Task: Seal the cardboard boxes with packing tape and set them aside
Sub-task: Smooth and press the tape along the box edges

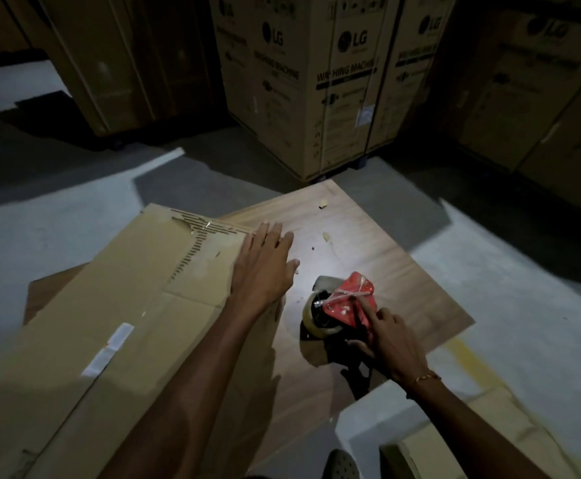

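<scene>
A flattened brown cardboard box (116, 305) lies across the left half of a wooden board (379, 257), its far edge torn with the corrugation showing. My left hand (265, 264) rests flat with straight fingers on the box's right end. To its right, a red and black tape dispenser (341, 312) with a roll of clear tape stands on the board. My right hand (389, 340) grips the dispenser's handle, with the index finger stretched along its red side plate.
Tall LG washing machine cartons (316, 81) stand close behind the board, with more cartons (541, 98) at the right and left. Another piece of cardboard (472, 440) lies at the lower right. Grey concrete floor (57, 229) surrounds the board. A dark shoe (342, 464) shows at the bottom.
</scene>
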Tool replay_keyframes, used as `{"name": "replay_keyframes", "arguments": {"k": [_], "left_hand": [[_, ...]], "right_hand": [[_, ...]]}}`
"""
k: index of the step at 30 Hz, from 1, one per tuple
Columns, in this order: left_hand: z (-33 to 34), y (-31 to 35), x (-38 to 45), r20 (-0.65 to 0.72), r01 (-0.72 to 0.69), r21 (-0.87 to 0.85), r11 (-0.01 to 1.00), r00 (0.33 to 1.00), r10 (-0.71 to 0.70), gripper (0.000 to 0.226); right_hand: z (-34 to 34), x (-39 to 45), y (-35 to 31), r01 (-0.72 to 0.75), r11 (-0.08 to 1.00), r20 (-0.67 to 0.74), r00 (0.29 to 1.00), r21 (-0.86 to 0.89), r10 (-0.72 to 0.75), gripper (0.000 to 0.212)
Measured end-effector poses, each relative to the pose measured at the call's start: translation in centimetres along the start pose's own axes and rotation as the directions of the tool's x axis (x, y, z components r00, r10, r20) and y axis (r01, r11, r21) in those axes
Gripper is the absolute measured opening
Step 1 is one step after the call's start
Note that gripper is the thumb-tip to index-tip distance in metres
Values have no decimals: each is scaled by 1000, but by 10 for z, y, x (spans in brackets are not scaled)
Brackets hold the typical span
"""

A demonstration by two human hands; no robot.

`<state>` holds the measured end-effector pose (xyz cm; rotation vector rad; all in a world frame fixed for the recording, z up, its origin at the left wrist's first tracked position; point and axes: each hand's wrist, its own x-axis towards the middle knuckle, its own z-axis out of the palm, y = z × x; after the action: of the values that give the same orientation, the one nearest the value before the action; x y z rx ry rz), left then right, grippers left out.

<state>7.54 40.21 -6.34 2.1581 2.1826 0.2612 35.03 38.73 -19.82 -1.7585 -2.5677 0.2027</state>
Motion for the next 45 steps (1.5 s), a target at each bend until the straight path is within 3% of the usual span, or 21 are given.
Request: {"name": "replay_keyframes", "arguments": {"k": [4, 10, 15, 20, 23, 26, 29, 31, 32, 34, 35, 36, 37, 39, 41, 45], "left_hand": [[2, 4, -1, -20, 32, 28, 999, 999, -31, 62], [-1, 6, 0, -72, 268, 29, 963, 962, -265, 64], [-1, 11, 0, -68, 281, 28, 959, 958, -279, 62], [-3, 10, -2, -51, 280, 8, 960, 959, -279, 62], [-10, 15, -4, -84, 264, -41, 964, 960, -267, 54], [-15, 20, -2, -93, 261, -51, 964, 960, -265, 51], [-22, 30, 8, -175, 210, -274, 939, 949, -263, 45], [-32, 42, 18, -206, 174, -579, 797, 914, -349, 41], [-37, 48, 23, -171, 183, -737, 651, 881, -441, 39], [-48, 58, 33, 28, 179, -961, 209, 820, -571, 36], [-53, 60, 38, 161, 173, -984, -32, 813, -559, 44], [-57, 61, 42, 265, 181, -961, -209, 823, -503, 55], [-59, 61, 44, 318, 196, -933, -301, 841, -438, 63], [-63, 62, 45, 334, 209, -913, -351, 877, -346, 72], [-65, 61, 47, 336, 211, -913, -349, 874, -350, 75], [-61, 51, 43, 443, 309, -886, -347, 785, -433, 70]], "right_hand": [[14, 3, -7, -24, 999, -20, 999, 49, 25, 107], [12, 10, -9, -18, 958, -39, 999, 287, 30, 103], [-14, 31, 7, 68, 837, -68, 997, 543, -37, 81], [-61, 72, 15, -39, 680, 58, 998, 732, -6, 80], [-101, 89, 11, -19, 623, 60, 997, 782, -45, 83], [-137, 108, 6, -5, 599, 45, 998, 801, -51, 70], [-173, 130, -2, -5, 532, 77, 991, 847, -113, 63], [-193, 141, -7, 6, 443, 72, 985, 896, -159, 57], [-203, 144, -9, 20, 402, 58, 982, 915, -182, 54], [-221, 149, -13, 50, 354, 29, 976, 934, -214, 55], [-229, 151, -15, 63, 340, 17, 973, 938, -229, 60], [-236, 152, -17, 77, 330, 6, 970, 941, -244, 64], [-242, 152, -20, 88, 322, -2, 966, 943, -257, 65], [-252, 151, -24, 107, 322, -19, 964, 941, -264, 65], [-259, 148, -28, 125, 321, -38, 964, 939, -264, 65], [-270, 142, -35, 143, 309, -63, 965, 940, -256, 65]]}}
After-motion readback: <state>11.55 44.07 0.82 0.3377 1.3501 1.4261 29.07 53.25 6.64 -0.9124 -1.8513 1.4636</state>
